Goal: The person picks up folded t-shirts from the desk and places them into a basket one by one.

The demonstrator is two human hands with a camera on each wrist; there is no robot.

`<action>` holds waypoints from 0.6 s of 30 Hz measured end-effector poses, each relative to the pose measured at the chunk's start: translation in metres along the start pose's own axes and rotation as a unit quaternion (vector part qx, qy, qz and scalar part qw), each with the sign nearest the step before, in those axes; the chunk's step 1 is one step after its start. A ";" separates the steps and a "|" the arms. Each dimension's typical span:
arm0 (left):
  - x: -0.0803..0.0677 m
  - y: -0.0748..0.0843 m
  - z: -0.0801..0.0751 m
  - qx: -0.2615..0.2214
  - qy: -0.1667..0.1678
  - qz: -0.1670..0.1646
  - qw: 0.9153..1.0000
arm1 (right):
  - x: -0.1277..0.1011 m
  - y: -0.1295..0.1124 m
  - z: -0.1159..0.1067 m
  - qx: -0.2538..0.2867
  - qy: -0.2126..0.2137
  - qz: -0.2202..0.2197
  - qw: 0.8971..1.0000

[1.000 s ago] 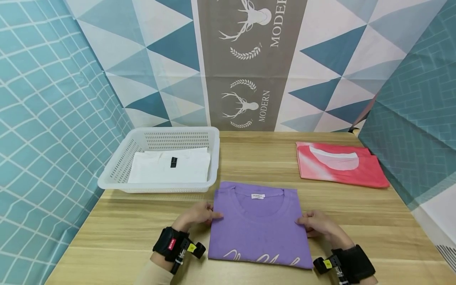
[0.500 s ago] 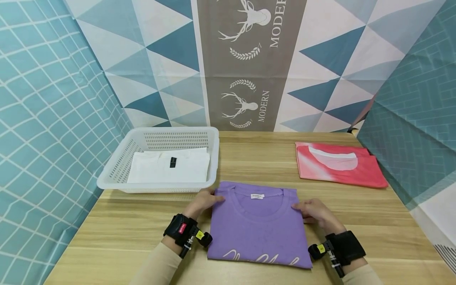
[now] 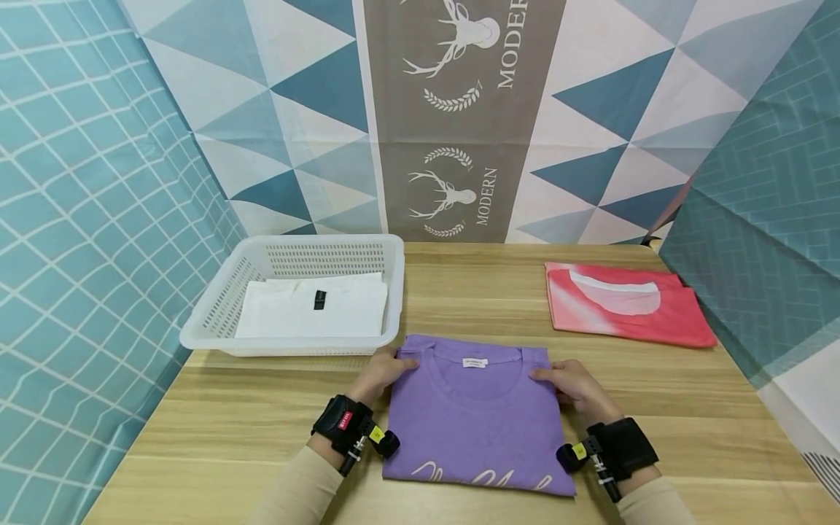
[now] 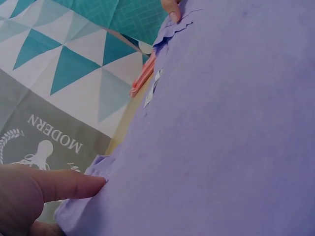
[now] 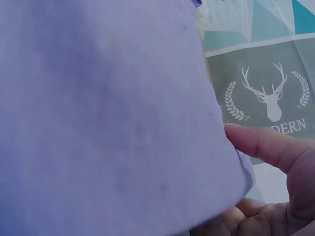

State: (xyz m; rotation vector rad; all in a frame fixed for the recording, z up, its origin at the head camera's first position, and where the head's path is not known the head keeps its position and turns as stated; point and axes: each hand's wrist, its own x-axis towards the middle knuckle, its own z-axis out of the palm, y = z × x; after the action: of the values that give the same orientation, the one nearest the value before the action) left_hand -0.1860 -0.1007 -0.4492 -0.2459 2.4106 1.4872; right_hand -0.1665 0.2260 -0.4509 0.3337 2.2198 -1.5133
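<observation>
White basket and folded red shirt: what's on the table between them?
Nothing but bare wooden tabletop lies between the white basket and the red shirt, as the head view shows. The purple shirt lies nearer the person, outside that stretch.

The right grip (image 5: 295, 189) is pinching a smooth purple cloth garment (image 5: 118, 118) near its corner, the thumb (image 5: 261, 142) pressing on top and fingers (image 5: 256, 211) reaching underneath. Beyond, a grey fabric panel (image 5: 253, 59) is showing a white printed antlered deer's head (image 5: 273, 105).

A basket (image 3: 292, 343) stands behind-left of the shirt (image 3: 479, 426) — a garment (image 3: 630, 306) behind-right.
</observation>
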 end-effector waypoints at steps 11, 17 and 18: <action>-0.002 -0.005 0.007 -0.021 0.015 0.012 1.000 | -0.001 0.001 0.003 0.007 -0.006 -0.014 1.000; -0.001 -0.007 0.008 -0.018 0.016 0.021 0.999 | 0.001 0.002 0.005 0.002 0.006 -0.019 1.000; -0.001 -0.007 0.008 -0.017 0.016 0.023 0.999 | 0.001 0.002 0.005 0.002 0.005 -0.019 1.000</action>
State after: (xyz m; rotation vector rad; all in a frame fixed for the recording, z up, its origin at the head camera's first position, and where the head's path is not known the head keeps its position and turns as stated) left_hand -0.1814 -0.0969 -0.4582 -0.2249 2.4342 1.5563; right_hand -0.1651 0.2223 -0.4545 0.3033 2.2439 -1.5393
